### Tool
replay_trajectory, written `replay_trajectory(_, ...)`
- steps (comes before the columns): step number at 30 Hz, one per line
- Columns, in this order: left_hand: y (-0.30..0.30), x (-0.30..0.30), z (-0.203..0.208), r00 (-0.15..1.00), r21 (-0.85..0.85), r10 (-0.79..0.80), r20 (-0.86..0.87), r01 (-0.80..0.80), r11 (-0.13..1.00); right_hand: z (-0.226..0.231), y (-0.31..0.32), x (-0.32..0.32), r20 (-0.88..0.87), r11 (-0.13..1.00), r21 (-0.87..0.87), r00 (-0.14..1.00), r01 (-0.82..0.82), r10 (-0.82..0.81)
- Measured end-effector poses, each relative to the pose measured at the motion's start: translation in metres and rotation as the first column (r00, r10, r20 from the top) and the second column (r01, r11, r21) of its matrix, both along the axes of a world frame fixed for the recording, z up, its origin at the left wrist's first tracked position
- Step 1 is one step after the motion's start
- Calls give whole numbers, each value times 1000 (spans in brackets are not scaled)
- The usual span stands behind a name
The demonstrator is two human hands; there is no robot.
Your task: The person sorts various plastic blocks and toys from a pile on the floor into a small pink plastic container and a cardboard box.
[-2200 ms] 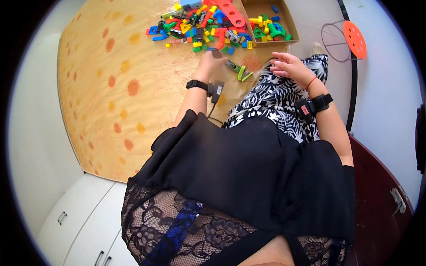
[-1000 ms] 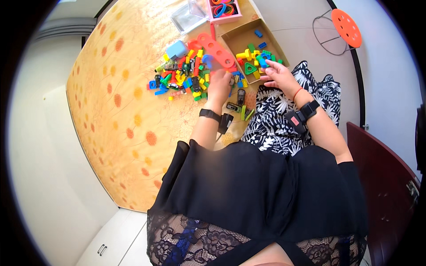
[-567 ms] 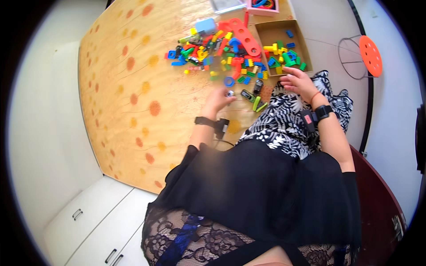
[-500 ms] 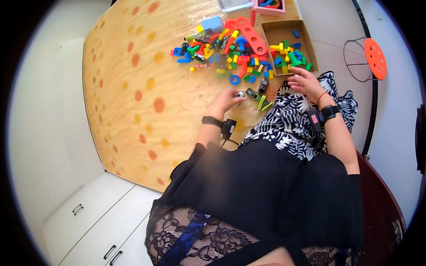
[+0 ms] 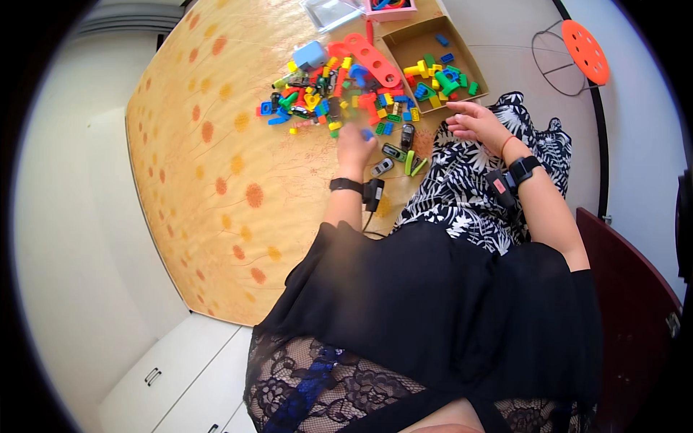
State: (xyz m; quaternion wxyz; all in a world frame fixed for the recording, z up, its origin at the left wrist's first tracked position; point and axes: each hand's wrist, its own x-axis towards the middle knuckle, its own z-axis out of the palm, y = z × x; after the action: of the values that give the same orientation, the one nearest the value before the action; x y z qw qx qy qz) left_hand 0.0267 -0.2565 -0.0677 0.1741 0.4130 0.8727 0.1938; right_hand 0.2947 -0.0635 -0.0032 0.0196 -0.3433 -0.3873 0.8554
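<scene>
My left hand point(image 5: 354, 146) is over the near edge of a heap of toy pieces point(image 5: 339, 83), its fingers smeared by motion. A blue ring-like piece point(image 5: 368, 135) shows right beside its thumb, partly covered; whether I grip it cannot be told. A silver toy car point(image 5: 382, 167) lies close by on the table. Next to it are a green toy car point(image 5: 394, 151), a black toy car point(image 5: 408, 136) and a lime-green piece point(image 5: 413, 164). My right hand point(image 5: 476, 124) hovers open and holds nothing, fingers stretched out by the near edge of a cardboard box point(image 5: 473, 68).
Several coloured blocks point(image 5: 440, 79) are inside the box. Behind the heap stand a light-blue container point(image 5: 310, 55), a clear plastic tray point(image 5: 328, 16) and a pink box point(image 5: 393, 14). A long red strip with holes point(image 5: 372, 59) lies on the heap. An orange stool point(image 5: 585, 52) is off to the right.
The silver car, earlier at my left fingers, now lies on the table beside the green car. My left hand has moved away toward the heap. My right hand remains open near the box.
</scene>
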Motion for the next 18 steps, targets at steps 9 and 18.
replay_trajectory(9, 19, 1, -1, 992, 190, -122, -28, 125, 974, 14, -9, -7, 110, 991, 129, 994, -44, 30)
replay_trajectory(18, 30, 23, -1, 991, 5, -83, 106, 83, 997, 12, -7, -16, 154, 983, 156, 985, -97, 73)
